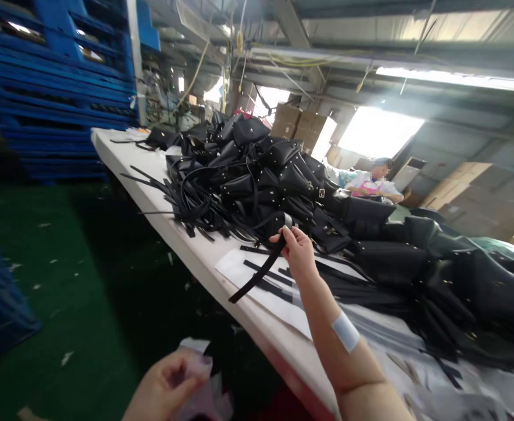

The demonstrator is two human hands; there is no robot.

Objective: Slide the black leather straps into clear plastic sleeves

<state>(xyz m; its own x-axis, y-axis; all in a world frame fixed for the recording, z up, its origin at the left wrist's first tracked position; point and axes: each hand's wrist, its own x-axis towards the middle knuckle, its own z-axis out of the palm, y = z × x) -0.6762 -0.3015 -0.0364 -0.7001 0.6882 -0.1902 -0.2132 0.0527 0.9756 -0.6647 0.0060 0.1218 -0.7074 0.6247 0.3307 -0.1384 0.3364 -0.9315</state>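
My right hand (301, 252) pinches a black strap (260, 273) near its upper end, above the table. The strap's free end hangs down to the left, over the table's near edge. A pale, shiny piece (287, 220) shows just above the fingertips; what it is I cannot tell. Low in the picture, off the table, my left hand (162, 383) has its fingers closed on a crumpled, whitish translucent sheet (200, 363). Several black straps (195, 199) lie tangled beyond my right hand, against a heap of black bags (248, 169).
A long white table (164, 228) runs diagonally, with more black straps (348, 289) on white sheets. Blue pallets (59, 93) stand stacked at left over a green floor (55, 251). Across the table sits a co-worker (373, 186). Cardboard boxes (298, 123) stand behind.
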